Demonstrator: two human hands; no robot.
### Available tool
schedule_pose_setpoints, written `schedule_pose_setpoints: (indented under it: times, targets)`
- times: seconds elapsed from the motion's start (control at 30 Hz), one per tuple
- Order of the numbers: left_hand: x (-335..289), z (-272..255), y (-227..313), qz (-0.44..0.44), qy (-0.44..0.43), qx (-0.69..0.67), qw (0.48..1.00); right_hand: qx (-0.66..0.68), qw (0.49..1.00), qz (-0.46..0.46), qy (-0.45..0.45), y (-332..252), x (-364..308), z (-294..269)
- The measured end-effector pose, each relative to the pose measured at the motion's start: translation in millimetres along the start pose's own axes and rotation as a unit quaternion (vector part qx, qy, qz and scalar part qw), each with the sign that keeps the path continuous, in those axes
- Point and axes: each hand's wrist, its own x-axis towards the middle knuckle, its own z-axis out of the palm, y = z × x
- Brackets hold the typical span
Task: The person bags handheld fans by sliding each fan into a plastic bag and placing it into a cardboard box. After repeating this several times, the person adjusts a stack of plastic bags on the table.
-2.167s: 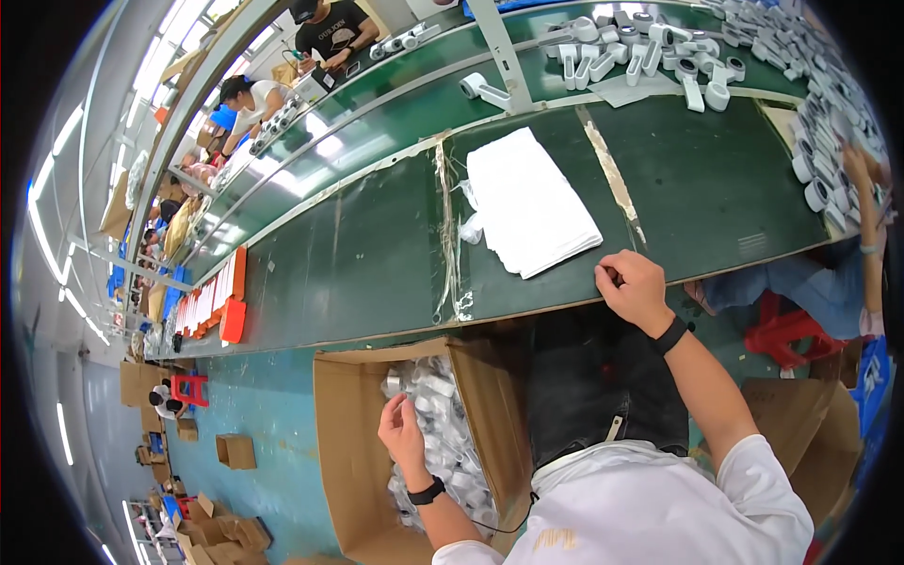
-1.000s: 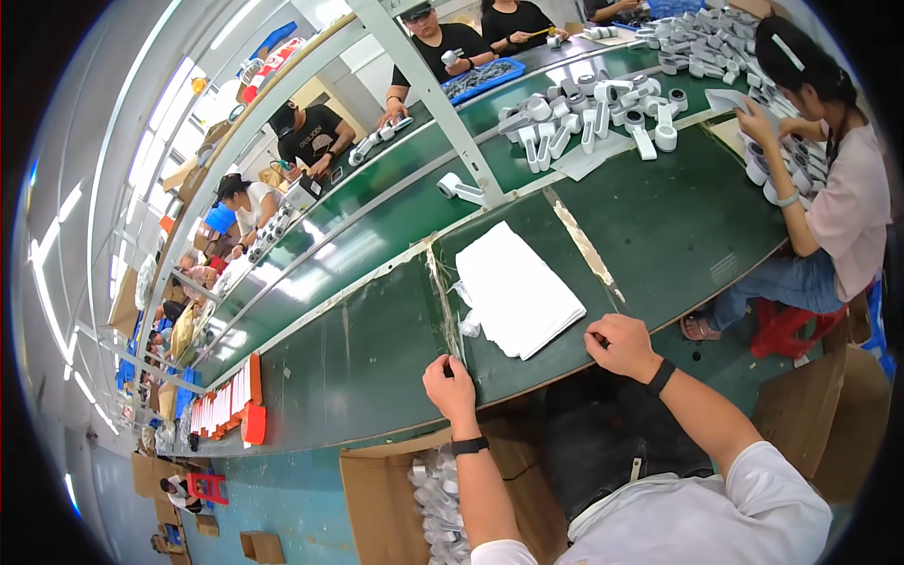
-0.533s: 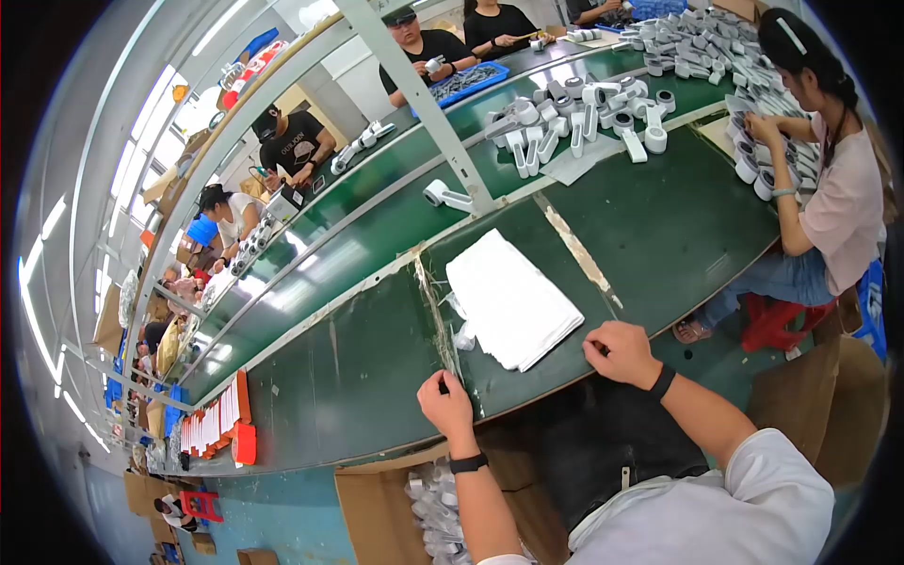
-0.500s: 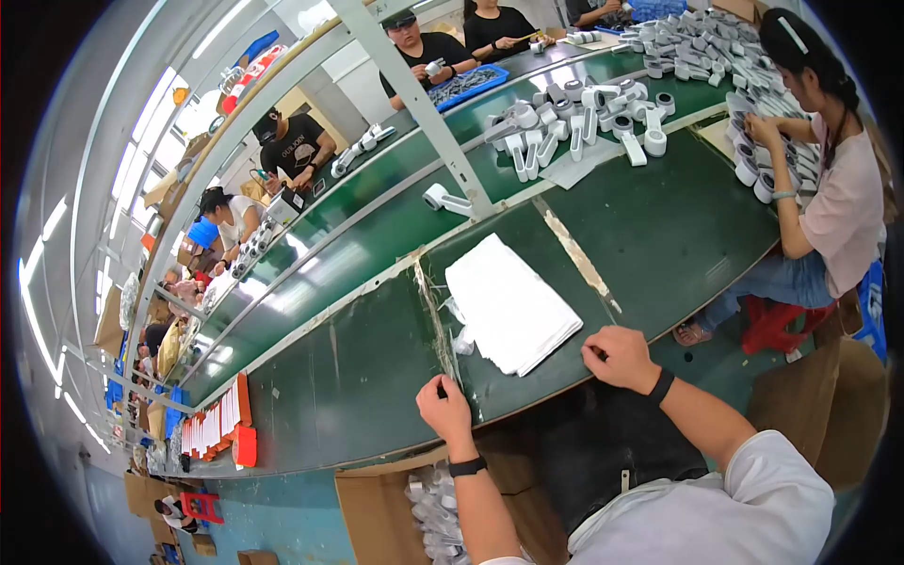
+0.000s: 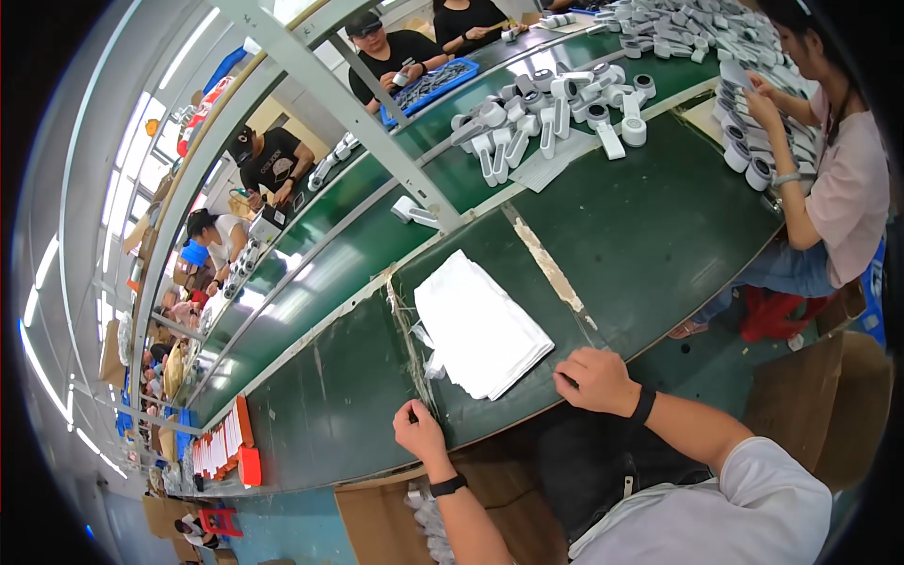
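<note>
A stack of thin white sheets or bags lies on the dark green bench in front of me. Beside its left edge is some crumpled clear plastic. My left hand hovers at the bench's near edge, left of the stack, fingers curled closed. My right hand is closed too, just off the stack's lower right corner and apart from it. A dark spot shows at the fingertips of each hand; whether it is a small object or a gap cannot be made out. Each wrist wears a black band.
Grey-white handled parts with round ends are heaped beyond the stack. A metal post rises at the conveyor. Red boxes stand far left. A co-worker sits at right; an open carton is below the bench.
The whole view has shifted, so the bench and stack appear further left and lower. My hands keep the same curled pose near the stack. The co-worker at right now holds up a pale piece.
</note>
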Motion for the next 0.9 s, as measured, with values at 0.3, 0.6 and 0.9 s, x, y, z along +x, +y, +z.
schedule_pose_setpoints:
  times: [0.3,0.6,0.9]
  targets:
    - [-4,-4,-5,0.028,-0.011,0.008,1.000,0.371,0.870,0.294,-0.135,31,48,-55]
    - [-6,-5,-5,-0.008,-0.018,0.013,1.000,-0.136,0.906,0.398,-0.038,207,200,-58]
    - [-2,-8,7,-0.062,-0.023,-0.013,0.998,-0.307,0.867,0.386,-0.076,301,224,-28]
